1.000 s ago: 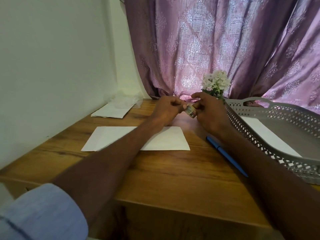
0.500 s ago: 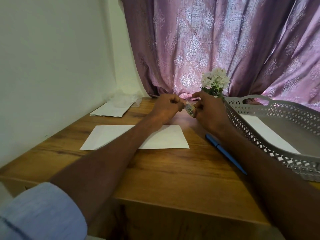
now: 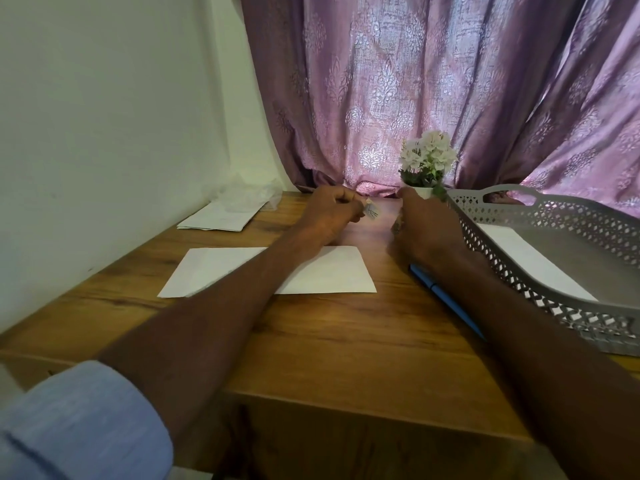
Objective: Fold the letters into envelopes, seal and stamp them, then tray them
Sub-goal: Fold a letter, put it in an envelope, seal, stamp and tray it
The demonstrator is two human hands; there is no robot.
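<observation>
A white envelope (image 3: 332, 275) lies flat on the wooden table (image 3: 346, 341), partly under my left forearm. Beyond it, above the table, my left hand (image 3: 329, 213) is shut on a small labelled glue stick (image 3: 372, 212) that pokes out toward the right. My right hand (image 3: 426, 226) is a short gap away, fingers curled on a small blurred piece (image 3: 397, 224) that I cannot identify. The grey perforated tray (image 3: 554, 206) at the right holds one white envelope (image 3: 530, 265).
A blue pen (image 3: 446, 299) lies under my right forearm beside the tray. More white papers (image 3: 221, 220) and crumpled clear plastic (image 3: 249, 197) sit at the back left by the wall. A small pot of white flowers (image 3: 427, 161) stands before the purple curtain.
My hands were together on the glue stick; now they have pulled apart, the left keeping the labelled stick and the right drawing away with a small piece.
</observation>
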